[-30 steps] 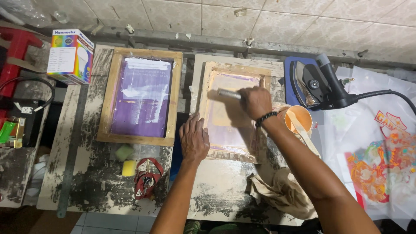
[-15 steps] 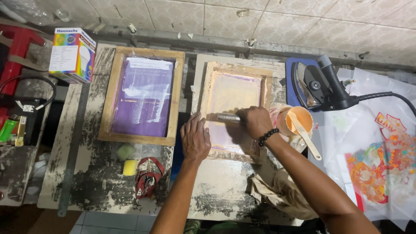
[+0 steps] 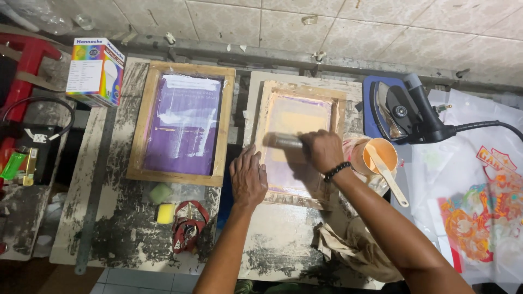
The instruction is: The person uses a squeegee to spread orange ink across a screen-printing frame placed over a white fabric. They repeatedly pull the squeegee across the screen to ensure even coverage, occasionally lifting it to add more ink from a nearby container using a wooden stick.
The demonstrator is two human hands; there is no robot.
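My right hand [image 3: 322, 150] grips a squeegee [image 3: 284, 142] laid across the pale mesh of a wooden screen-printing frame [image 3: 298, 91] at the middle of the work table. The squeegee is blurred by motion. My left hand [image 3: 248, 177] lies flat on the frame's near left corner, fingers spread, pressing it down. A black bead bracelet sits on my right wrist.
A second wooden frame with purple mesh [image 3: 182, 122] lies to the left. An orange cup of ink with a stick [image 3: 381, 158] stands right of the frame, an iron [image 3: 406, 111] behind it. Printed sheets [image 3: 479, 212], a cloth [image 3: 348, 247], sponges [image 3: 162, 202] and a colourful box [image 3: 95, 71] lie around.
The right hand has dragged the squeegee down the screen from the top toward the middle. The left hand has stayed on the frame's corner.
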